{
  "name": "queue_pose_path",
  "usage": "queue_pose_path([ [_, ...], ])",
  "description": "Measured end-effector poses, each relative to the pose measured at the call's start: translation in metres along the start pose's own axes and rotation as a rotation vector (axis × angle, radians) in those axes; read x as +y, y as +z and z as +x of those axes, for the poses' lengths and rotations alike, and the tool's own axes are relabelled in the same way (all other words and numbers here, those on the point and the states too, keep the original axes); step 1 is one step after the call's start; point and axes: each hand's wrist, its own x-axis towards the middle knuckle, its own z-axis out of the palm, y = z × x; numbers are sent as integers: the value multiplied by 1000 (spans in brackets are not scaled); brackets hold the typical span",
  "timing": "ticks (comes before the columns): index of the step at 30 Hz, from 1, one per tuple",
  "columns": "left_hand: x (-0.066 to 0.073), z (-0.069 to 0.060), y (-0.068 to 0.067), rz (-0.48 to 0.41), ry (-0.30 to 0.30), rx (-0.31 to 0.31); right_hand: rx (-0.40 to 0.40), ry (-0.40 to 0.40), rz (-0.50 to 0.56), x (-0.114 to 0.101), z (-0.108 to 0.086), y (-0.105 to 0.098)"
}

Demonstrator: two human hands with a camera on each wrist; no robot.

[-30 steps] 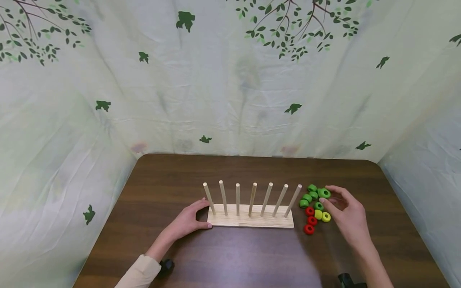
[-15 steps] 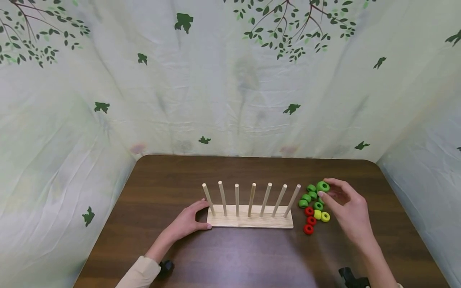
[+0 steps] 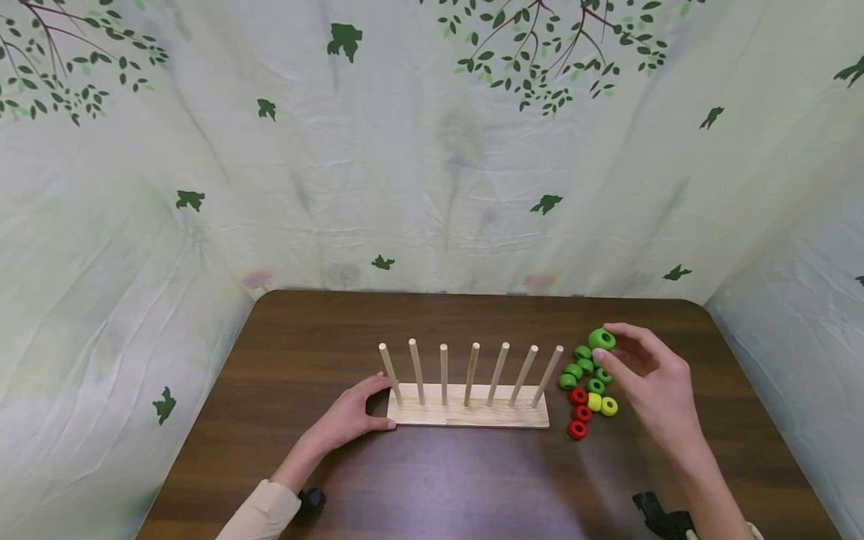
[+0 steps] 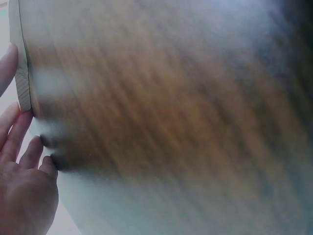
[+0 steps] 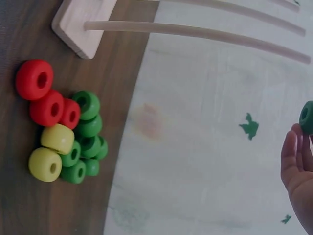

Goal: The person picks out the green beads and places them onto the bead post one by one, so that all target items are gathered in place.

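A pale wooden peg board [image 3: 466, 417] with a row of several upright pegs [image 3: 444, 375] stands on the table. My left hand [image 3: 351, 411] grips its left end, thumb at the front edge and fingers farther back. Between thumb and fingertips, my right hand [image 3: 664, 390] pinches a green bead [image 3: 602, 339], raised above the pile to the board's right. That pile has several green beads [image 3: 568, 382], two yellow beads [image 3: 610, 406] and three red beads [image 3: 577, 430]. In the right wrist view the held bead [image 5: 307, 117] is partly cut off at the edge. All pegs are bare.
The brown wooden table [image 3: 445, 487] extends around the board and beads. A pale cloth [image 3: 405, 165] printed with leaves and branches hangs behind and at both sides. Dark wrist devices sit by the left sleeve [image 3: 266, 510] and the right forearm [image 3: 709, 495].
My right hand has lifted the green bead up and away from the pile, slightly to the left. The left hand and the peg board have stayed in place.
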Motion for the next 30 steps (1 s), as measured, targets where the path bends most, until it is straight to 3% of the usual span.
queue_pose_path([
  [11,0,-2,0,-3,-16,4,-36,-67,48,-16,7,3],
  [22,0,-3,1,-7,-35,2,-77,-187,138,-11,19,7],
  [30,-1,-1,1,-10,-21,1,-133,-199,181,-17,25,18],
])
